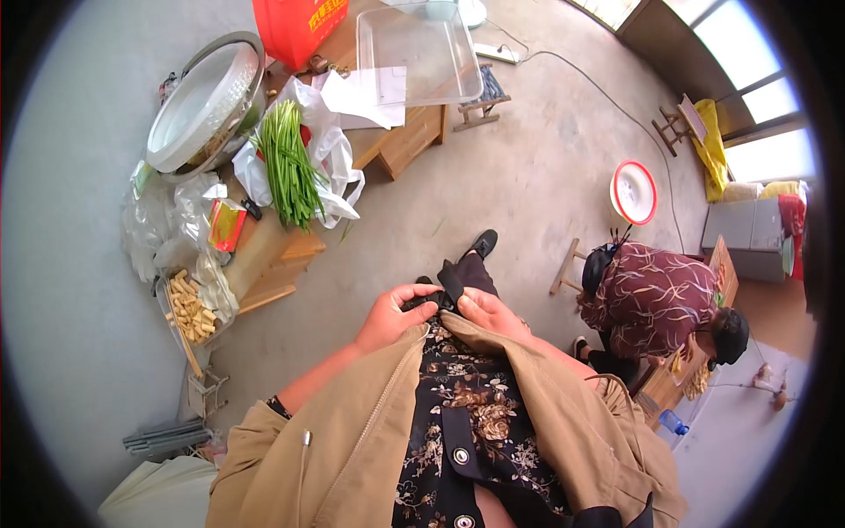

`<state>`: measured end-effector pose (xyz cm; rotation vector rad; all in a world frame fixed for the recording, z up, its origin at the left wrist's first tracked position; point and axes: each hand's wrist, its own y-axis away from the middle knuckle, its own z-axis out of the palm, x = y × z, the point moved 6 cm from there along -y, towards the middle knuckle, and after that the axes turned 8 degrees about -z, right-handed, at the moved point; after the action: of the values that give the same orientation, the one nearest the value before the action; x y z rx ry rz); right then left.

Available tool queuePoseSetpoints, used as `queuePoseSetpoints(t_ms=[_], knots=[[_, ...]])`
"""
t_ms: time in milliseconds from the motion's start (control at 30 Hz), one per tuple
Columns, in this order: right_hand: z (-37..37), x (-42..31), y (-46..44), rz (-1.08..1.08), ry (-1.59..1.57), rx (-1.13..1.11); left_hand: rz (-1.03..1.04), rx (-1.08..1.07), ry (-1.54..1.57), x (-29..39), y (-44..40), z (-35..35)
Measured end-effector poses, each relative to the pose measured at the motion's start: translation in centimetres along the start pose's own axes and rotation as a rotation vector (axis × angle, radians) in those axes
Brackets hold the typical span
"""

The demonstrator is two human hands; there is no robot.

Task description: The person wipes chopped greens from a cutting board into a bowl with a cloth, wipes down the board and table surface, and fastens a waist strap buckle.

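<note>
Both my hands meet at the front of my waist, over a black floral top [471, 396] and between the sides of an unzipped tan jacket [356, 422]. My left hand [387, 319] is closed on a black strap [451, 280], thumb and fingers pinching its dark end. From the other side, my right hand [488, 315] pinches the same strap close to its middle. A dark piece that may be a buckle sits between the fingertips, too small to make out. Another black strap with metal snaps [460, 455] hangs down my chest.
Green stalks [290, 167] lie on white plastic bags on a wooden table [409, 141] at left, near a clear plastic bin [418, 53]. A box of tan pieces [189, 308] stands lower left. Another person [656, 299] bends over a bench at right, near a red-rimmed basin [634, 192].
</note>
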<state>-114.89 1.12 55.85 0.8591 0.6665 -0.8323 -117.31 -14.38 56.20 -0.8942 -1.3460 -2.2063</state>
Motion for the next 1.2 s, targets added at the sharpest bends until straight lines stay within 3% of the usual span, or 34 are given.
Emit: queuePoseSetpoints(t_ms=[300, 367, 433, 567, 633, 700, 767, 833, 900, 1033, 1167, 1200], knots=[[-0.7, 1.6, 0.0, 0.061, -0.076, 0.067, 0.149, 0.022, -0.128, -0.1, 0.0, -0.3], [-1.4, 1.0, -0.3, -0.124, 0.007, 0.23, -0.026, -0.005, 0.26, -0.9, 0.5, -1.1], [-1.6, 1.1, -0.2, -0.197, 0.177, 0.262, -0.057, -0.039, 0.381, -1.2, 0.7, -1.0], [-1.0, 0.9, -0.4, -0.205, -0.014, 0.207, -0.048, -0.079, 0.523, -1.7, 0.4, -1.5], [-0.5, 1.2, -0.6, -0.107, 0.02, 0.07, 0.021, -0.056, 0.277, -1.9, 0.1, -2.0], [0.0, 0.7, -1.1, -0.069, 0.083, 0.048, 0.044, -0.028, 0.245, -1.6, 0.2, -2.1], [1.2, -0.3, -1.7, -0.166, 0.326, -0.006, 0.069, 0.003, 0.214, -1.3, 0.2, -2.1], [1.3, -0.9, -2.5, -0.153, 0.485, -0.001, 0.192, 0.017, 0.276, -0.8, 0.3, -2.1], [2.3, -0.6, -3.1, 0.06, 0.558, -0.215, 0.215, 0.041, 0.237, -0.7, 0.3, -2.4], [3.0, -0.8, -3.5, 0.014, 0.557, -0.249, 0.264, 0.145, 0.105, -0.1, 0.8, -2.9], [3.7, -1.6, -3.8, -0.037, 0.586, -0.278, 0.258, 0.17, 0.163, -0.2, 0.8, -3.6], [4.1, -2.3, -4.0, -0.133, 0.668, -0.293, 0.252, 0.185, 0.157, -0.3, 0.8, -3.8]])
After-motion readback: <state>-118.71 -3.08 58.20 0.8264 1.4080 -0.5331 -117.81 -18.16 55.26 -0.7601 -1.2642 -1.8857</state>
